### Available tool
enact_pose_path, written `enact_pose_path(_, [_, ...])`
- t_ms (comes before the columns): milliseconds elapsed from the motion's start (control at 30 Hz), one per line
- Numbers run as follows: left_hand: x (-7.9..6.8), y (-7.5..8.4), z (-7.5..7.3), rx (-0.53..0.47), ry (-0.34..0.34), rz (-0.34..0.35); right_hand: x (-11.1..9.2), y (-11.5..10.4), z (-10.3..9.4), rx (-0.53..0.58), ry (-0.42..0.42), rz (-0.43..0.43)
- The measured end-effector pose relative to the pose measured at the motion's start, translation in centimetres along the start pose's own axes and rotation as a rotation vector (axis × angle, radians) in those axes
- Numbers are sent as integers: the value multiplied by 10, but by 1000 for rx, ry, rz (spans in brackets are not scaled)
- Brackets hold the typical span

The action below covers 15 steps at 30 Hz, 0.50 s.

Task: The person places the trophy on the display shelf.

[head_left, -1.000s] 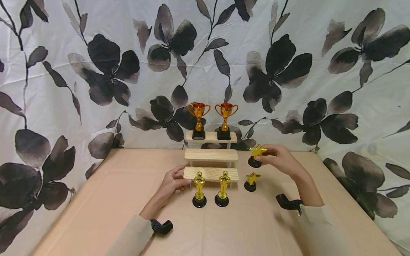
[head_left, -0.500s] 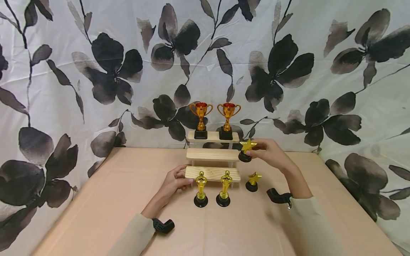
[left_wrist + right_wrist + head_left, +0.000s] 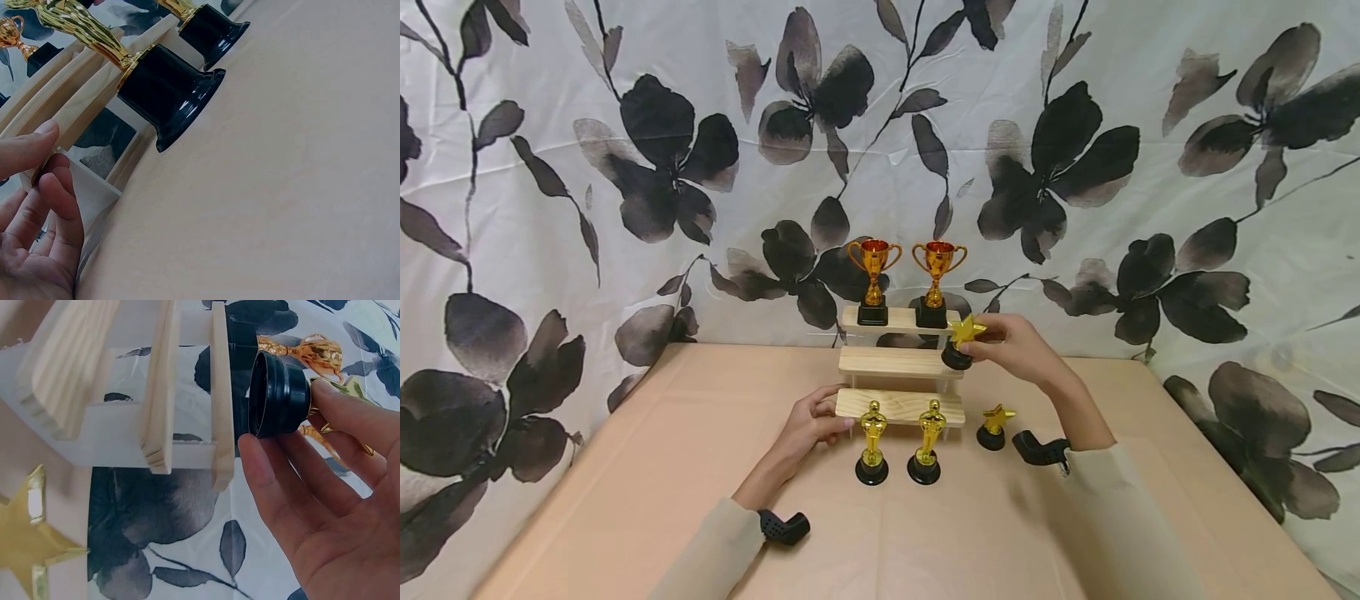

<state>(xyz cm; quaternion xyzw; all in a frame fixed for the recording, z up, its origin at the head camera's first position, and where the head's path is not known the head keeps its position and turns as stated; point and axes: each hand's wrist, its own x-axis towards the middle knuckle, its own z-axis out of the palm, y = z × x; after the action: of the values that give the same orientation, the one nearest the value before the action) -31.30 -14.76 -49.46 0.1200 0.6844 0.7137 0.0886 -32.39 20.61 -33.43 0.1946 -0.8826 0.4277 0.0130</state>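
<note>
My right hand [image 3: 1011, 348] grips a gold star trophy [image 3: 962, 337] with a round black base, held tilted over the right end of the middle tier. In the right wrist view the hollow underside of its black base [image 3: 281, 394] shows, fingers and thumb around the top of the base. My left hand [image 3: 808, 425] pinches the left end of the bottom tier of a three-tier wooden display stand [image 3: 898, 362]. Thumb [image 3: 37, 144] above and fingers below the board show in the left wrist view.
Two gold cup trophies [image 3: 874, 271] stand on the top tier. In front of the stand are two gold figure trophies [image 3: 872, 442]. A second star trophy [image 3: 994, 427] stands on the table [image 3: 700, 467] to the right. Floral cloth [image 3: 880, 125] hangs behind.
My right hand has carried the star trophy left, from beside the stand to over the right end of its middle tier. My left hand keeps its hold on the bottom tier.
</note>
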Motion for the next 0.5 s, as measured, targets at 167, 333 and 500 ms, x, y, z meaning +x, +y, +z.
enact_pose_path(167, [0,0,0,2,0,-3,9,-9,1,32,-17,12])
enact_pose_path(333, [0,0,0,-8,-3,-10,18,-19,2,35,-32,2])
enact_pose_path(500, [0,0,0,-10,-5,-7,28,-28,4,11,-48,-30])
